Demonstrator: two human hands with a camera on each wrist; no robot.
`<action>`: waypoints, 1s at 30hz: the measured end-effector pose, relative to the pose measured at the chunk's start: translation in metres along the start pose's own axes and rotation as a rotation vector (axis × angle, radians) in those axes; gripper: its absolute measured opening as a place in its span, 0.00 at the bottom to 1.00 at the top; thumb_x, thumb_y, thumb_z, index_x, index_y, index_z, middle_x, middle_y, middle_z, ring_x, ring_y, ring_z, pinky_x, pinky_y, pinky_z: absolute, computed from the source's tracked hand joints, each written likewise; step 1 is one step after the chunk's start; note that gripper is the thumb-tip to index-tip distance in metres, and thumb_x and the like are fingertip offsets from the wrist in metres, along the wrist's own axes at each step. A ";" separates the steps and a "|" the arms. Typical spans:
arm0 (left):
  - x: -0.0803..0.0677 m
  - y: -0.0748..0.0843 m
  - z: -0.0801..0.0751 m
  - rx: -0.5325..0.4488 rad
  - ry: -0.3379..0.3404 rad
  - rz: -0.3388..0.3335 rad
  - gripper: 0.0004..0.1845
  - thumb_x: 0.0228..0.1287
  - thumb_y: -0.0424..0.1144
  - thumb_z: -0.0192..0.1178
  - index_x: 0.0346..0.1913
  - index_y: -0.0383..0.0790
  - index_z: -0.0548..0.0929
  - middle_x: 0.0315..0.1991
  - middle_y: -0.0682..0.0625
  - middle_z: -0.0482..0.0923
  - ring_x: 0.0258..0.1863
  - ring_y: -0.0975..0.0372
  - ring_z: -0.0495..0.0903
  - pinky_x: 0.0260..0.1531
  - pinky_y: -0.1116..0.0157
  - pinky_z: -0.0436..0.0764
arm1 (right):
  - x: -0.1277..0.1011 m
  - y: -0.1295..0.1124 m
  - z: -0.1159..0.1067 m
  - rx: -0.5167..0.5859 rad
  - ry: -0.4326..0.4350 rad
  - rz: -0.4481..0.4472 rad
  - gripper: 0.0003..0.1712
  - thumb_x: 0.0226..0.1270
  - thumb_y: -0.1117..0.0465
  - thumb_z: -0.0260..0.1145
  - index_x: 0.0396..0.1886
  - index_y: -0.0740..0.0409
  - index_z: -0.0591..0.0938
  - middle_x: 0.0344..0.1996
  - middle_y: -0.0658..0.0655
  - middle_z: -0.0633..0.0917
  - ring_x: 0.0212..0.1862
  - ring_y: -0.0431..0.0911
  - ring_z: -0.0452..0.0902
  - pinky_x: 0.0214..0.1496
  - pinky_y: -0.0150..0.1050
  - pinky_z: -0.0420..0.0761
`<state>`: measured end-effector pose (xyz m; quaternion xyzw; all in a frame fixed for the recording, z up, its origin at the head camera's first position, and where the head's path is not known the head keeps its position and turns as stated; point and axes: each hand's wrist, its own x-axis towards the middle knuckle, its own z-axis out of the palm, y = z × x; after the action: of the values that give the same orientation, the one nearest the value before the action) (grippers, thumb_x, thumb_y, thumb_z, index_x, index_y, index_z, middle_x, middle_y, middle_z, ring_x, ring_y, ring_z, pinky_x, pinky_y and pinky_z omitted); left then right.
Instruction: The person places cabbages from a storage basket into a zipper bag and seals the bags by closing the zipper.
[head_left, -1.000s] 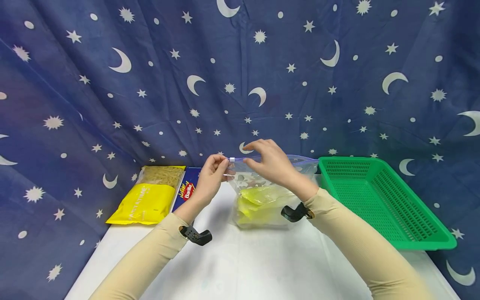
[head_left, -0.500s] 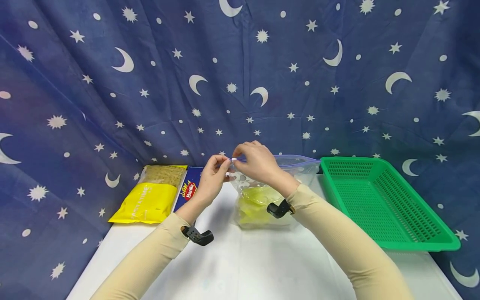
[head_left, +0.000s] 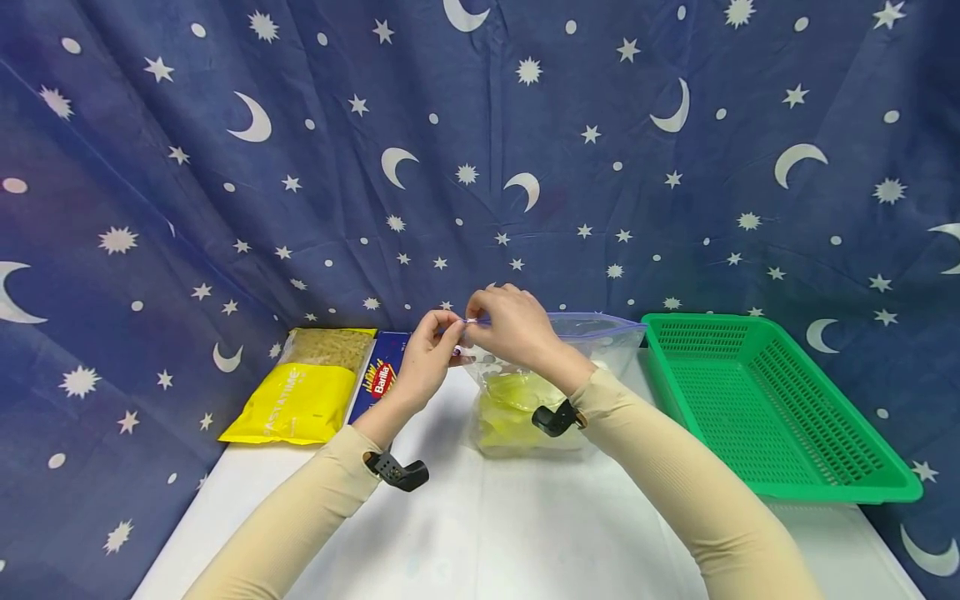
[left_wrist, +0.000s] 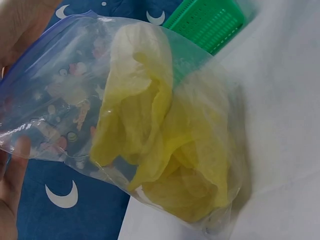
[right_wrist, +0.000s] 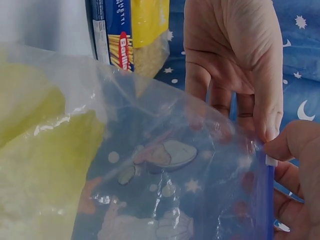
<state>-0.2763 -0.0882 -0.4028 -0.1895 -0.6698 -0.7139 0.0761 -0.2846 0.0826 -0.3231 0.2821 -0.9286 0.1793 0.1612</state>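
Note:
A clear slider zip bag [head_left: 611, 337] with a purple zip stands upright on the white table. Inside it lie pale yellow-green, leaf-like pieces [left_wrist: 195, 145], white toward one end. My left hand [head_left: 425, 362] pinches the bag's top left corner between thumb and fingers. Right beside it, my right hand [head_left: 517, 329] pinches the white slider [right_wrist: 271, 161] at that end of the zip. In the right wrist view the thumb and fingertips of both hands nearly meet there. Printed pictures show on the bag's upper part. The right hand and forearm hide part of the bag in the head view.
To the left lie a yellow pasta packet [head_left: 303, 400] and a blue Barilla box [head_left: 381, 375]. A green plastic basket [head_left: 772, 417] stands at the right, close to the bag's right edge. Behind the table hangs a blue curtain [head_left: 480, 150] with moons and stars.
My right hand has moved left along the bag's top and now pinches the slider, which it did not touch a second ago. The left hand keeps its pinch on the corner.

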 end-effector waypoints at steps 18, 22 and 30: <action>0.001 0.001 0.002 0.016 0.027 0.004 0.12 0.78 0.38 0.56 0.53 0.32 0.74 0.45 0.32 0.75 0.39 0.59 0.81 0.40 0.59 0.89 | -0.009 0.018 -0.008 -0.009 0.004 -0.005 0.05 0.63 0.58 0.65 0.37 0.48 0.85 0.37 0.44 0.84 0.44 0.47 0.76 0.48 0.46 0.76; 0.002 0.001 0.003 0.017 0.039 -0.021 0.14 0.76 0.37 0.60 0.56 0.31 0.77 0.46 0.39 0.79 0.41 0.58 0.82 0.43 0.59 0.89 | -0.011 0.020 -0.008 0.035 0.008 -0.002 0.06 0.65 0.58 0.66 0.40 0.49 0.86 0.40 0.45 0.86 0.48 0.47 0.78 0.54 0.47 0.76; 0.003 -0.001 0.005 0.037 0.048 -0.028 0.15 0.74 0.40 0.63 0.52 0.30 0.80 0.43 0.35 0.79 0.43 0.48 0.81 0.42 0.61 0.89 | -0.012 0.019 -0.008 0.090 -0.011 -0.014 0.07 0.68 0.57 0.67 0.41 0.51 0.87 0.40 0.47 0.86 0.49 0.49 0.79 0.56 0.48 0.77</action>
<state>-0.2781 -0.0830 -0.4025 -0.1613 -0.6834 -0.7068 0.0857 -0.2844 0.1063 -0.3250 0.2967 -0.9184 0.2184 0.1446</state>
